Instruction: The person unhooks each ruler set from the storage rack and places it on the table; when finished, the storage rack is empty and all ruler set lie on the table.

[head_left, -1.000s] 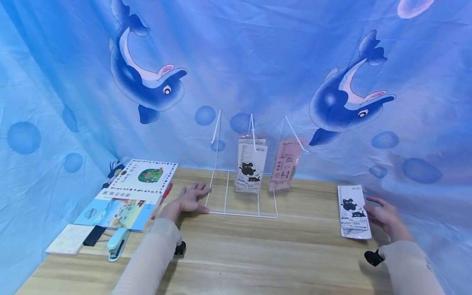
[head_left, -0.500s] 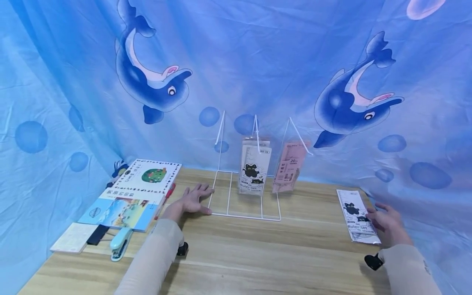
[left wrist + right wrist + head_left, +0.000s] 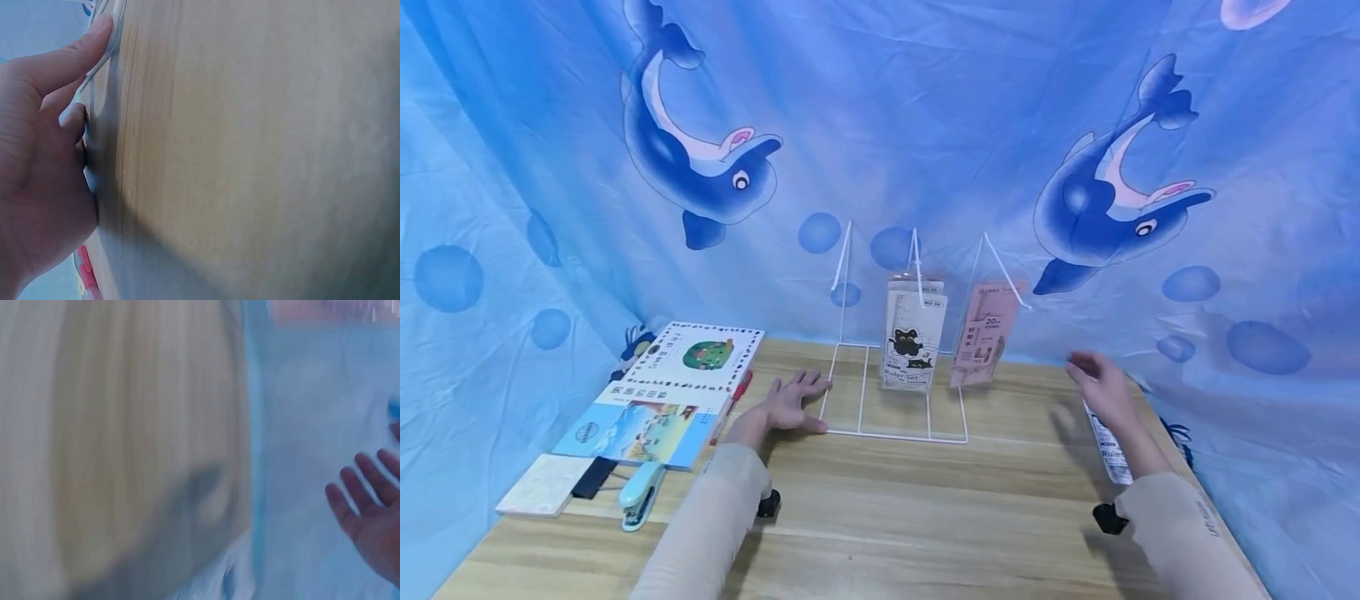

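Note:
My left hand (image 3: pixel 786 406) rests at the left side of a white wire display rack (image 3: pixel 891 436), fingers spread. In the left wrist view the thumb (image 3: pixel 75 59) lies along the rack's wire. White ruler set packets (image 3: pixel 916 321) with a black cat print hang from the middle hook, and a pink packet (image 3: pixel 987 333) from the right one. The left hook holds nothing. My right hand (image 3: pixel 1105 396) is raised over the table's right side, fingers apart and empty in the right wrist view. Beneath it lies another ruler set packet (image 3: pixel 1112 454), partly hidden by the hand and forearm.
On the left of the wooden table (image 3: pixel 880 533) lie booklets (image 3: pixel 655 433), a red pen (image 3: pixel 741 387), a light blue stapler (image 3: pixel 642 496), a black item (image 3: pixel 595 477) and a pale pad (image 3: pixel 535 486). A blue dolphin-print curtain (image 3: pixel 910 125) stands behind.
My right hand has left the ruler set packet on the right, rising and moving left toward the rack. The packet stays on the table. My left hand has kept its place at the rack.

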The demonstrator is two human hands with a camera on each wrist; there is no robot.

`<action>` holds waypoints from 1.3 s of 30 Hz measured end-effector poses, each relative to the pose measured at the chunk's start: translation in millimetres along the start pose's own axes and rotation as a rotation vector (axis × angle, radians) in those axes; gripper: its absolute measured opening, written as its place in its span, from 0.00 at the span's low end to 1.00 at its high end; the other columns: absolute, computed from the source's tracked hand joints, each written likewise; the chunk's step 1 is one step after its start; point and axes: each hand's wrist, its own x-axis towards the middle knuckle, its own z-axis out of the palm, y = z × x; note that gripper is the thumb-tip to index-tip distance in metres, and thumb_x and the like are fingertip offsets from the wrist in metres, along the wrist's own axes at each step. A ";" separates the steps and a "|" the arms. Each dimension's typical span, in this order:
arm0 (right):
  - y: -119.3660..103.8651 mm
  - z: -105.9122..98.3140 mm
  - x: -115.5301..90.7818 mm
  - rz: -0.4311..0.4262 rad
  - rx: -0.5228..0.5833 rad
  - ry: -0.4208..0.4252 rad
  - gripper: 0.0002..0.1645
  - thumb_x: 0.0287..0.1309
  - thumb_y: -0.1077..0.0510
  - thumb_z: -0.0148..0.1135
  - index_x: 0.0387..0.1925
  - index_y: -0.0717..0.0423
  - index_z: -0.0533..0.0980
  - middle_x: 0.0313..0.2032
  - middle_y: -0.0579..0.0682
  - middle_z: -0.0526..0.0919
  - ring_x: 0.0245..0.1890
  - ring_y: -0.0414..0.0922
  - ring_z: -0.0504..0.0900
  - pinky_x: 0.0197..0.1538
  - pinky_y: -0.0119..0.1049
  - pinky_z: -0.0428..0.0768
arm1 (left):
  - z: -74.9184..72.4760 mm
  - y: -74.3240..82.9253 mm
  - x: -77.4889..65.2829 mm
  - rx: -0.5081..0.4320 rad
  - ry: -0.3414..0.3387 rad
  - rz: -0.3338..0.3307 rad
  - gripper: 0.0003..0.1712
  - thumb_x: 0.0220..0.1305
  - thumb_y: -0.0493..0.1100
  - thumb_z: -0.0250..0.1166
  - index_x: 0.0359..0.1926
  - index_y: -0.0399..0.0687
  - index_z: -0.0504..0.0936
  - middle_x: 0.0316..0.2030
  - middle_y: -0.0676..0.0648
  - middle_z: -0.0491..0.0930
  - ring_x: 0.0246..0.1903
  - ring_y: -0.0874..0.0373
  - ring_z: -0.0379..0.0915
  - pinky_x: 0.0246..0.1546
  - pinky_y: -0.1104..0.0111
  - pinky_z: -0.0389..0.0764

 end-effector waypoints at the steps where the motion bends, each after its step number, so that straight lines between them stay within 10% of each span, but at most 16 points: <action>1: -11.6 6.4 2.0 -0.061 0.061 -0.008 0.29 0.68 0.53 0.53 0.65 0.64 0.65 0.60 0.68 0.75 0.59 0.62 0.74 0.61 0.41 0.76 | 0.1 0.1 0.1 -0.003 0.001 0.001 0.51 0.50 0.59 0.70 0.73 0.50 0.60 0.76 0.35 0.48 0.76 0.33 0.36 0.71 0.32 0.33; 5: -51.0 29.6 12.5 -0.239 0.311 -0.050 0.39 0.62 0.61 0.62 0.71 0.59 0.57 0.65 0.69 0.70 0.60 0.57 0.74 0.54 0.16 0.74 | 1.2 0.5 0.6 -0.014 0.007 0.004 0.51 0.50 0.59 0.70 0.72 0.50 0.60 0.76 0.36 0.49 0.76 0.33 0.36 0.71 0.32 0.32; 11: -81.4 54.1 24.9 -0.170 0.566 -0.076 0.37 0.64 0.61 0.58 0.71 0.57 0.57 0.66 0.65 0.69 0.54 0.31 0.75 0.54 0.14 0.74 | 3.1 0.7 0.6 -0.012 0.007 0.004 0.51 0.50 0.59 0.70 0.72 0.50 0.60 0.76 0.36 0.49 0.76 0.33 0.36 0.71 0.32 0.33; 18: -88.3 66.4 25.4 -0.120 0.543 0.018 0.28 0.68 0.61 0.52 0.67 0.60 0.62 0.52 0.57 0.77 0.43 0.30 0.76 0.47 0.16 0.78 | 3.2 1.4 1.2 -0.018 0.008 0.000 0.51 0.49 0.59 0.71 0.72 0.51 0.61 0.76 0.36 0.49 0.76 0.33 0.36 0.71 0.32 0.32; 32: -96.6 62.2 13.3 -0.156 0.580 0.173 0.21 0.61 0.72 0.54 0.55 0.72 0.63 0.45 0.77 0.79 0.34 0.27 0.80 0.41 0.17 0.80 | 2.5 -2.6 0.5 -0.019 0.007 -0.007 0.52 0.49 0.59 0.71 0.72 0.51 0.61 0.76 0.36 0.49 0.76 0.33 0.35 0.71 0.32 0.32; 39: -94.4 60.2 9.0 -0.111 0.556 0.232 0.13 0.62 0.69 0.56 0.46 0.72 0.67 0.33 0.46 0.77 0.32 0.32 0.77 0.36 0.19 0.78 | 1.7 -1.1 0.5 -0.020 0.002 -0.005 0.51 0.50 0.59 0.71 0.72 0.51 0.61 0.76 0.36 0.49 0.76 0.33 0.36 0.71 0.32 0.32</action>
